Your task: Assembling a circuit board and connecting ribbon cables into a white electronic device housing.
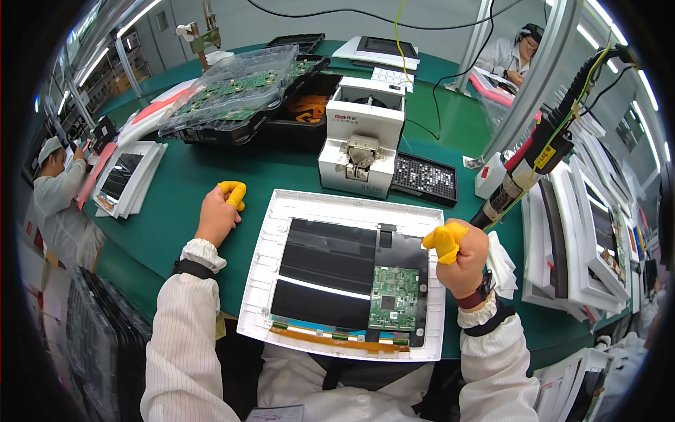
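Note:
A white-framed panel (434,309) lies back-up before me, with dark sheets, a green circuit board (394,295) and an orange flex strip along its near edge. My left hand (219,211), yellow finger cots on its fingertips, rests curled on the table left of the panel; nothing shows in it. Over the panel's right edge, my right hand (460,257) is closed in a fist, also with yellow cots; whatever it may hold is hidden. Just beyond that fist ends a black powered screwdriver (524,165) with a cable; whether they touch I cannot tell.
A white screw-feeding machine (362,141) stands behind the panel, beside a black perforated tray (425,179). Trays of circuit boards (239,88) are at the back left. White frames (562,260) are stacked at right. Two other people sit farther off. A white cloth (500,264) lies by my right wrist.

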`<act>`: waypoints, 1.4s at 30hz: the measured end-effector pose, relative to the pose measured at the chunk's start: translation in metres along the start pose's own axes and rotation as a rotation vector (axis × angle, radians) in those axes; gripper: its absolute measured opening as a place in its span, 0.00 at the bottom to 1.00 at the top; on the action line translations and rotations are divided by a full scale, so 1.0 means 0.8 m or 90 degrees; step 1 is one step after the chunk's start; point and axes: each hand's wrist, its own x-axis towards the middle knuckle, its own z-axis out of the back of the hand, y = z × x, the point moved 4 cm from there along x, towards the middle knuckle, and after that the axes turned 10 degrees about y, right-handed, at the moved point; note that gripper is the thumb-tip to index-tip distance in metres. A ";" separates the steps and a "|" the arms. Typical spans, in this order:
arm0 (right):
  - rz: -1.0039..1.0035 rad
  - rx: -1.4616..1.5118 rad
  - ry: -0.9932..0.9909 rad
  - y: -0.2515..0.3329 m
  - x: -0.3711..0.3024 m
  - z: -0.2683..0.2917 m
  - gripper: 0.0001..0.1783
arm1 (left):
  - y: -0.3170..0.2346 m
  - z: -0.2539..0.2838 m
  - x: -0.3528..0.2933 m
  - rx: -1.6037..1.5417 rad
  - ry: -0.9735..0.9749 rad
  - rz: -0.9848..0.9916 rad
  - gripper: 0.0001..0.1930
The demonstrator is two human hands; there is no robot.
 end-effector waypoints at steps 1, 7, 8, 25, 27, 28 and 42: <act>-0.011 -0.003 -0.014 0.000 -0.001 0.002 0.09 | 0.002 0.000 0.003 0.013 -0.001 -0.006 0.14; 0.020 0.029 -0.132 -0.004 0.003 0.015 0.15 | 0.008 -0.002 -0.004 0.139 -0.050 -0.099 0.12; 0.012 0.021 -0.140 -0.004 0.004 0.016 0.14 | 0.011 0.005 -0.006 0.133 -0.068 -0.122 0.11; -0.031 -0.030 -0.013 -0.006 -0.001 0.007 0.08 | -0.206 0.093 0.105 0.329 -0.232 -0.351 0.14; -0.040 -0.024 0.012 -0.006 0.001 0.005 0.05 | -0.221 0.097 0.137 0.461 -0.132 -0.267 0.14; -0.031 -0.030 0.008 -0.004 0.003 0.004 0.05 | -0.226 0.094 0.154 0.498 -0.102 -0.223 0.13; -0.067 -0.016 0.031 -0.009 0.010 0.002 0.07 | -0.195 0.060 0.306 0.708 0.117 -0.145 0.21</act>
